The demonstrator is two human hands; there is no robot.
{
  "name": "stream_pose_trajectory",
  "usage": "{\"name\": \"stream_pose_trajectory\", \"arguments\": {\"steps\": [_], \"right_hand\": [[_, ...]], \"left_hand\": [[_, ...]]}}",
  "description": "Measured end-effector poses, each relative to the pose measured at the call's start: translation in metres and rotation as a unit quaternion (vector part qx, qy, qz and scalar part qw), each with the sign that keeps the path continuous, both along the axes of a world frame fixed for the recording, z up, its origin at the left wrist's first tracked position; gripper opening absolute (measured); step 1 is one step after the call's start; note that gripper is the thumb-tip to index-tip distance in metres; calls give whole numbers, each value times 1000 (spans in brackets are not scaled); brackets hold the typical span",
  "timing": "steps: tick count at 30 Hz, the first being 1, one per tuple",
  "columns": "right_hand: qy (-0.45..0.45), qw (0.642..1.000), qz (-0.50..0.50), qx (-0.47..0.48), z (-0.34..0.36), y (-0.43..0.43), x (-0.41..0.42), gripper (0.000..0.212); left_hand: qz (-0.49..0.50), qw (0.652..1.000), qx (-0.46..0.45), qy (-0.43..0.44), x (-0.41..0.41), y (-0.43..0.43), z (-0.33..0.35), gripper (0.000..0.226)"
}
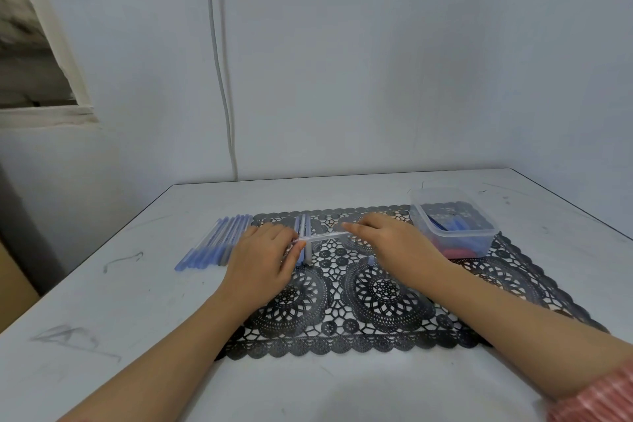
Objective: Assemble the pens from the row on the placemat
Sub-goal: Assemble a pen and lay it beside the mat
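A clear pen barrel (pixel 322 236) lies crosswise just above the black lace placemat (pixel 376 288), held at both ends. My left hand (pixel 263 260) pinches its left end and my right hand (pixel 383 240) pinches its right end. Under the barrel, two or three pens (pixel 304 226) lie in a short row pointing away from me, partly hidden by my left hand. A small blue cap (pixel 371 261) sits on the mat below my right hand. A row of several blue-capped pens (pixel 219 240) lies on the table at the mat's left edge.
A clear plastic box (pixel 452 219) with blue and red parts stands on the mat's far right corner. The white table (pixel 137 319) meets the wall behind, where a cable (pixel 222 79) hangs down. The table's left edge drops off near the pen row.
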State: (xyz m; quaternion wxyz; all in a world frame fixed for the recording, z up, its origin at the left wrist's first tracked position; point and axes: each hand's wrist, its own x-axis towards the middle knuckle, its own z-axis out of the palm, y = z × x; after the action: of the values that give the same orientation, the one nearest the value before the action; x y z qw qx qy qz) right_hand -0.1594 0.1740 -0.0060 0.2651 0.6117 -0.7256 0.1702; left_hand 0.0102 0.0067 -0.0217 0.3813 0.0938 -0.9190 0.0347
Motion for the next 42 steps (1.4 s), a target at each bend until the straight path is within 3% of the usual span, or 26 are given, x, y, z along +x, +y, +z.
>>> {"name": "stream_pose_trajectory", "arguments": {"steps": [4, 7, 9, 13, 20, 25, 29, 40, 42], "right_hand": [[-27, 995, -48, -84, 3, 1, 3, 14], [-3, 989, -125, -77, 9, 6, 7, 30], [-18, 984, -177, -21, 18, 10, 14, 49], [8, 979, -206, -3, 21, 11, 14, 73], [40, 975, -217, -36, 19, 9, 12, 77], [-28, 971, -234, 38, 30, 15, 21, 79], [-3, 969, -242, 59, 31, 15, 22, 85], [-94, 995, -43, -13, 23, 11, 28, 17], [-108, 993, -41, -2, 20, 10, 26, 24]], "left_hand": [[-2, 1000, -7, 12, 1, 1, 2, 30], [0, 1000, -19, 18, 1, 2, 4, 30], [2, 999, -31, 20, 1, 2, 4, 30], [1, 998, -50, 25, 0, 4, 5, 29], [0, 996, -72, 49, 0, 5, 6, 27], [2, 995, -78, 60, 0, 5, 7, 27], [0, 994, -84, 71, 0, 7, 10, 27], [16, 994, -83, 75, 0, 8, 10, 27], [37, 993, -79, 84, 0, 8, 11, 26]]}}
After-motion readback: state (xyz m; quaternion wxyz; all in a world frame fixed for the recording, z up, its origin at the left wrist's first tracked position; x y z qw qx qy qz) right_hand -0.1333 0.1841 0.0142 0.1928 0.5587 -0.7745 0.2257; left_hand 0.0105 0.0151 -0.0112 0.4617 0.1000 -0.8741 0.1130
